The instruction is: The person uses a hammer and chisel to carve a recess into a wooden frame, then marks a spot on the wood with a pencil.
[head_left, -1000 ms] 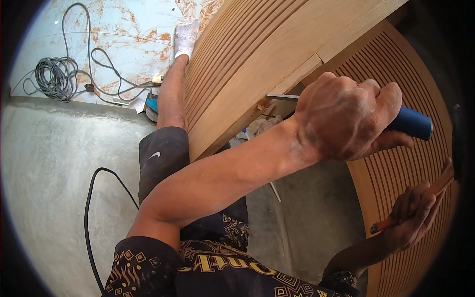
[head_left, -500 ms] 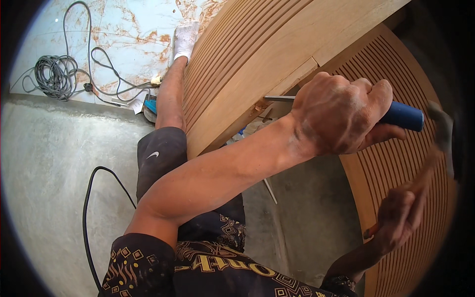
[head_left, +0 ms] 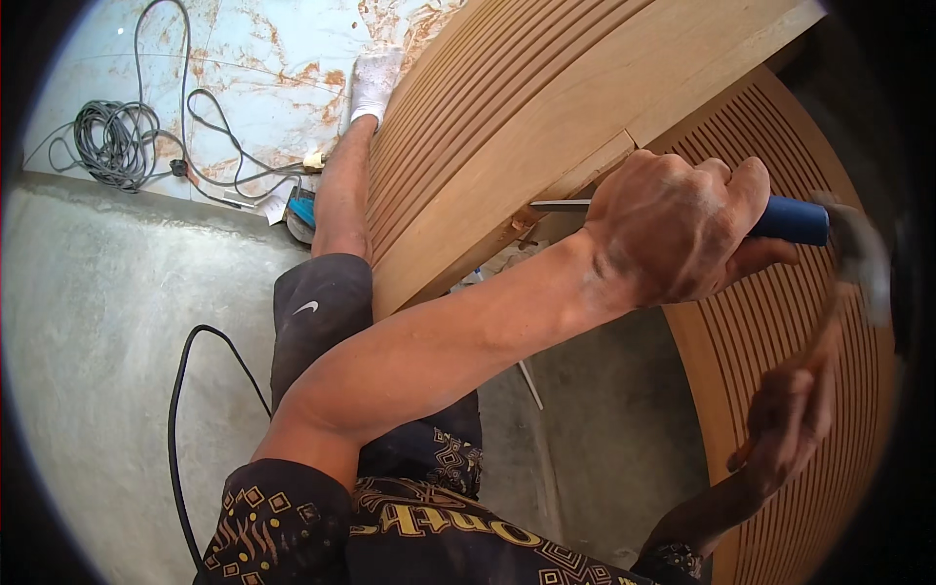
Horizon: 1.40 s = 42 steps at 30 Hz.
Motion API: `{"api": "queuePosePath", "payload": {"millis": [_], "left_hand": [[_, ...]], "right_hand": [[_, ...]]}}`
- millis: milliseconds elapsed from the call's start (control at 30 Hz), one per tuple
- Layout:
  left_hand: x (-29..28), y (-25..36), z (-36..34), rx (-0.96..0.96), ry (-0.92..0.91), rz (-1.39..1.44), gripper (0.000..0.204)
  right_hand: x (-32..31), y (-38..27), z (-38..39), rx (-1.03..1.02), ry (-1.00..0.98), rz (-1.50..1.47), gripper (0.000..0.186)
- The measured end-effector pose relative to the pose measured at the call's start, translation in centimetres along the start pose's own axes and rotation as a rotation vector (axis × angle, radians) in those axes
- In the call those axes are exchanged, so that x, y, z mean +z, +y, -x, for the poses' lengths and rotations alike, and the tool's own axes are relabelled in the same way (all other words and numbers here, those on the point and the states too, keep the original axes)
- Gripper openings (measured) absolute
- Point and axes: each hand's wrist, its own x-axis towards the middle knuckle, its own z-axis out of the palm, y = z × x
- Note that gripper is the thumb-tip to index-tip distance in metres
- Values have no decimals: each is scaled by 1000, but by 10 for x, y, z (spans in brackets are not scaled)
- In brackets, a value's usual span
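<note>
My left hand (head_left: 678, 229) is closed around a chisel, its blue handle (head_left: 798, 221) sticking out on the right. The chisel's steel blade points left, its tip at a rough notch (head_left: 520, 224) cut in the edge of a thick grooved wooden panel (head_left: 531, 161). Low at the right, my right hand (head_left: 788, 419) grips a hammer (head_left: 866, 258) by its wooden handle. The hammer's head is smeared by motion and sits close to the butt of the chisel; whether they touch I cannot tell.
A second slatted, curved wooden panel (head_left: 741, 361) stands at the right. Coiled grey cable (head_left: 115, 146) lies on pale, dust-stained tiles at upper left, near a blue power tool (head_left: 300, 213). A black cable (head_left: 175, 429) loops over the concrete floor. My leg (head_left: 341, 195) stretches along the panel.
The hammer head has swung left, closer to the chisel's butt. The chisel and my left hand have shifted slightly, with the handle now nearer level.
</note>
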Motion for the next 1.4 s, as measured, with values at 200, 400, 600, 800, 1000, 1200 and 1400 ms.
{"api": "queuePosePath", "payload": {"millis": [200,400,600,800,1000,1200,1400], "left_hand": [[-2,0,-2,-34,-1,6,59],[1,-4,-3,-21,69,-29,56],[-3,0,-7,-113,2,-2,51],[0,-2,-8,-93,29,0,51],[2,-3,-9,-111,11,-9,51],[1,-3,-10,-132,-16,-22,51],[4,-10,-5,-138,-6,-93,52]], "right_hand": [[11,-2,-8,44,51,-26,63],[11,6,-15,15,-42,-108,57],[8,8,-18,31,-66,-98,58],[17,-7,-15,86,-48,-54,65],[7,5,-19,56,-110,-46,57],[11,2,-25,28,-83,-5,58],[26,5,-24,58,-65,-27,58]]}}
